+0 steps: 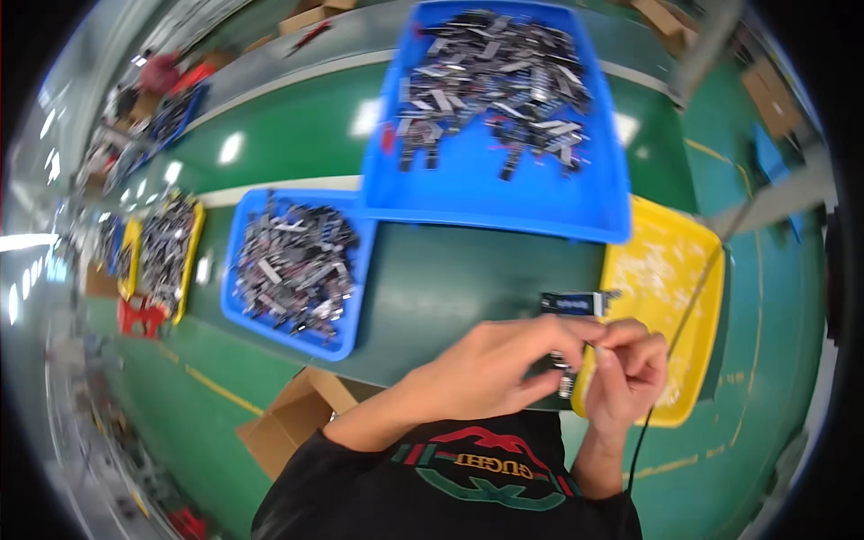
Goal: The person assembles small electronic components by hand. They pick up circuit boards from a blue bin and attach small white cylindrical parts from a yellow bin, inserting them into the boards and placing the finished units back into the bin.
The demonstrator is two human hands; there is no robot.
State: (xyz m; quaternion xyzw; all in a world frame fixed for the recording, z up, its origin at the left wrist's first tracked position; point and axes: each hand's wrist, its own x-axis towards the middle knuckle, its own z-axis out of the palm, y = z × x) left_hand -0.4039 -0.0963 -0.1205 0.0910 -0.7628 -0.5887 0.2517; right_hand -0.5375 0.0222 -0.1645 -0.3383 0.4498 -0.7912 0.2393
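Note:
My two hands meet fingertip to fingertip over the left edge of the yellow tray (708, 310), in front of my body. The fingers of my left hand (490, 364) are bent into a pinch, and those of my right hand (627, 373) are curled with the thumb up against them. Whatever small thing sits between the fingertips is mostly hidden and blurred. Just beyond the fingers shows a dark flat rectangular part (569, 303) with a pale end. Another small black and silver piece (564, 378) shows below, between the left thumb and the yellow tray.
A large blue tray (486, 202) of black and silver parts lies ahead on the green table (441, 279). To its left is a smaller blue tray (241, 310), heaped likewise. Small white pieces lie in the yellow tray. A cardboard box (292, 409) stands below left; a dark cable (670, 360) crosses at right.

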